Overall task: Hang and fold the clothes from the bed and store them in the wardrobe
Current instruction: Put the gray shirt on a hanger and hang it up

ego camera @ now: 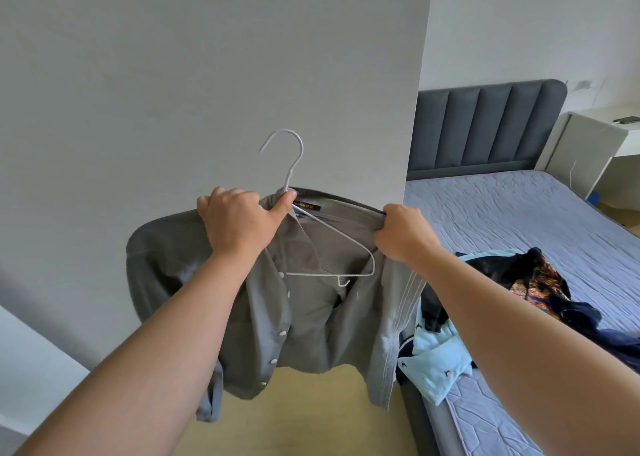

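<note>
**Item: grey shirt [311, 324], part-hung, held in the air ahead of the person.**

- Left hand [235, 223]: at the shirt's collar, pinching the neck of the hanger [289, 178] together with the cloth.
- Right hand [403, 232]: fist closed on the shirt's other shoulder edge, pulling it taut.
- Hanger: hook upright above the collar, its opening to the left. The long axis slopes down from the left hand toward the right. That arm is bare inside the open front, its end just below the right hand, which is the nearer hand. Judged next: draw that shoulder over the free end.
- Shirt body: hangs downward, front unbuttoned.
- Beyond the shirt, to its right: a clothes pile [526, 282] on the bed [519, 206], with the headboard [485, 126] farther back.
</note>
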A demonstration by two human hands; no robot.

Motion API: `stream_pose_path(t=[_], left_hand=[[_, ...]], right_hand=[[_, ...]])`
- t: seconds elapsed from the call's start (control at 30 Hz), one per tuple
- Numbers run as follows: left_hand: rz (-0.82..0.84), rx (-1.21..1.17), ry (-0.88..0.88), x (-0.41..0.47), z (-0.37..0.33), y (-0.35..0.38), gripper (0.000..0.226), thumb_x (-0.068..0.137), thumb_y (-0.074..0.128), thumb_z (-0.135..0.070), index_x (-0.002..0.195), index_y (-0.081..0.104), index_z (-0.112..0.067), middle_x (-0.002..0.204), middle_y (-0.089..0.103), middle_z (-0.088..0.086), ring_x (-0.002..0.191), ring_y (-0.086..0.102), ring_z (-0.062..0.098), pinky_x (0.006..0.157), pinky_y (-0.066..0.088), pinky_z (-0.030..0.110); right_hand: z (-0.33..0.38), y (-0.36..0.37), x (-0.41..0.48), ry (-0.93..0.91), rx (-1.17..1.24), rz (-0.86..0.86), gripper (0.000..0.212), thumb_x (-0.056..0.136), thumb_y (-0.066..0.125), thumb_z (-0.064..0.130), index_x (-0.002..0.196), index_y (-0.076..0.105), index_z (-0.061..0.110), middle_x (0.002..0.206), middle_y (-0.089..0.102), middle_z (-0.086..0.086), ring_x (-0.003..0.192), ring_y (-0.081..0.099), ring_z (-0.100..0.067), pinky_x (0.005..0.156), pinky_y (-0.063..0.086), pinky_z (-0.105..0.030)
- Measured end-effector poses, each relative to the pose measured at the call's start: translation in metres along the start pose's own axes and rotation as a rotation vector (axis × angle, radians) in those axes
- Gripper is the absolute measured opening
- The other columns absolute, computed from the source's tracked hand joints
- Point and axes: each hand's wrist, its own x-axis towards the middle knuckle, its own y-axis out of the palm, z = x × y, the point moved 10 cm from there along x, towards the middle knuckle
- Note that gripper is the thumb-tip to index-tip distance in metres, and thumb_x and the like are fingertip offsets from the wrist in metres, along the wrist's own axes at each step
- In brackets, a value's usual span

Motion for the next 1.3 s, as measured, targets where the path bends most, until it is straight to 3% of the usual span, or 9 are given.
stream_pose_path(t=[0.23,0.4,0.6,0.73,0.87,1.03,1.1,1.2,1.3], left_hand=[[-0.100,-0.013,-0.029,0.005,0.010,-0.016,0.071,0.082,0.055,-0.080,0.050,0.032,-0.020,0.051,0.051,0.008,0.064,0.035,0.026,0.070,0.031,0.041],[-0.118,0.001,0.004,0.001,0.004,-0.019,0.074,0.082,0.052,-0.082,0.049,0.032,-0.019,0.050,0.043,0.003,0.065,0.034,0.025,0.068,0.027,0.040],[-0.021,-0.058,-0.095,-0.007,0.014,-0.007,0.079,0.083,0.047,-0.084,0.048,0.029,-0.016,0.049,0.038,-0.002,0.062,0.040,0.028,0.068,0.029,0.039],[0.067,-0.234,-0.252,-0.012,0.032,0.010,0.082,0.083,0.042,-0.085,0.044,0.037,-0.012,0.042,0.041,0.001,0.051,0.045,0.029,0.070,0.040,0.039],[0.133,-0.372,-0.324,-0.017,0.040,0.019,0.086,0.080,0.035,-0.089,0.044,0.040,-0.011,0.041,0.045,0.001,0.048,0.048,0.022,0.068,0.045,0.039],[0.228,-0.509,-0.414,-0.020,0.040,0.030,0.081,0.077,0.039,-0.090,0.047,0.026,-0.016,0.036,0.033,-0.006,0.049,0.043,0.022,0.058,0.037,0.035],[0.247,-0.544,-0.418,-0.020,0.036,0.032,0.080,0.077,0.040,-0.090,0.050,0.023,-0.017,0.036,0.031,-0.006,0.048,0.039,0.019,0.055,0.032,0.033],[0.277,-0.560,-0.396,-0.019,0.025,0.034,0.080,0.078,0.041,-0.090,0.049,0.025,-0.016,0.037,0.036,-0.007,0.048,0.042,0.018,0.053,0.031,0.032],[0.298,-0.579,-0.364,-0.019,0.013,0.035,0.078,0.079,0.045,-0.088,0.047,0.029,-0.018,0.036,0.039,-0.009,0.048,0.044,0.018,0.053,0.033,0.031]], right_hand=[[0.023,-0.017,-0.008,-0.129,-0.335,-0.028,0.015,0.085,0.052,0.009,0.088,0.040,0.018,0.075,0.044,0.000,0.057,0.044,-0.021,0.047,0.027,-0.028],[0.022,-0.006,-0.013,-0.120,-0.408,0.075,0.020,0.082,0.051,0.006,0.095,0.042,0.018,0.078,0.045,-0.001,0.060,0.045,-0.021,0.049,0.033,-0.030],[0.028,0.003,-0.020,0.091,0.410,0.308,0.026,0.071,0.073,0.005,0.095,0.068,0.014,0.092,0.069,-0.015,0.086,0.069,-0.036,0.071,0.060,-0.042],[0.056,0.012,-0.036,0.001,0.688,0.565,0.036,0.086,0.076,0.050,0.107,0.071,0.021,0.093,0.077,-0.007,0.081,0.075,-0.028,0.068,0.057,-0.034],[0.046,-0.029,-0.013,-0.095,0.411,0.109,0.039,0.094,0.056,0.058,0.088,0.072,0.024,0.078,0.074,0.004,0.075,0.071,-0.018,0.069,0.057,-0.032],[0.058,-0.020,-0.017,-0.301,0.022,-0.034,0.024,0.091,0.060,0.050,0.112,0.067,0.039,0.116,0.058,0.008,0.117,0.049,-0.018,0.100,0.038,-0.038],[0.064,-0.027,-0.020,-0.330,0.031,-0.121,0.025,0.090,0.059,0.055,0.106,0.068,0.038,0.105,0.061,0.011,0.105,0.054,-0.015,0.094,0.042,-0.036],[0.067,-0.018,-0.017,-0.274,0.123,-0.001,0.028,0.088,0.062,0.054,0.083,0.065,0.027,0.078,0.067,0.012,0.078,0.062,-0.012,0.071,0.053,-0.031],[0.078,-0.022,-0.019,-0.274,0.221,-0.021,0.030,0.091,0.064,0.048,0.073,0.056,0.025,0.063,0.060,0.009,0.059,0.054,-0.007,0.050,0.037,-0.023]])
